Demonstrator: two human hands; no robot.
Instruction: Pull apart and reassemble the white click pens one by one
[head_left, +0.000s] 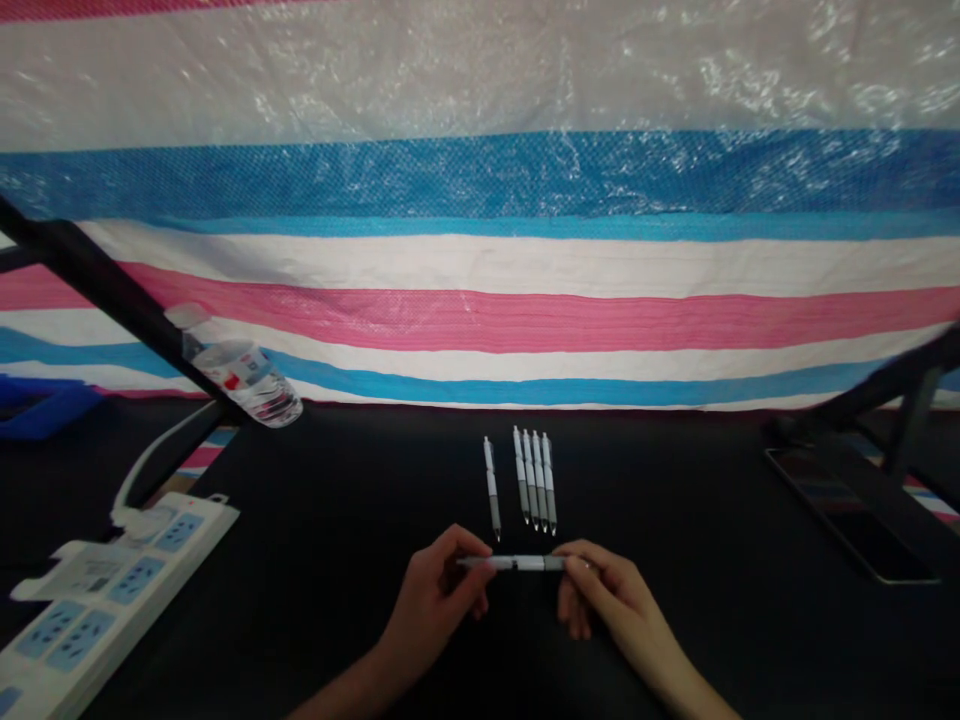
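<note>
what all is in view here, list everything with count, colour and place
held pen: 1, white and grey, between both hands
lone pen: 1, white and grey, on table, left of the row
pen row: 4, white and grey, side by side beyond the hands
bottle: 1, clear, tilted, back left
power strip: 1, white with blue sockets, front left
cable: 1, white, at the strip
phone: 1, dark, right
unclear object: 1, blue, left edge
bars: several, black, both sides
sheet: 1, striped multicolour, behind
table: black, below
left hand: 1, bare, at pen's left end
right hand: 1, bare, at pen's right end
</note>
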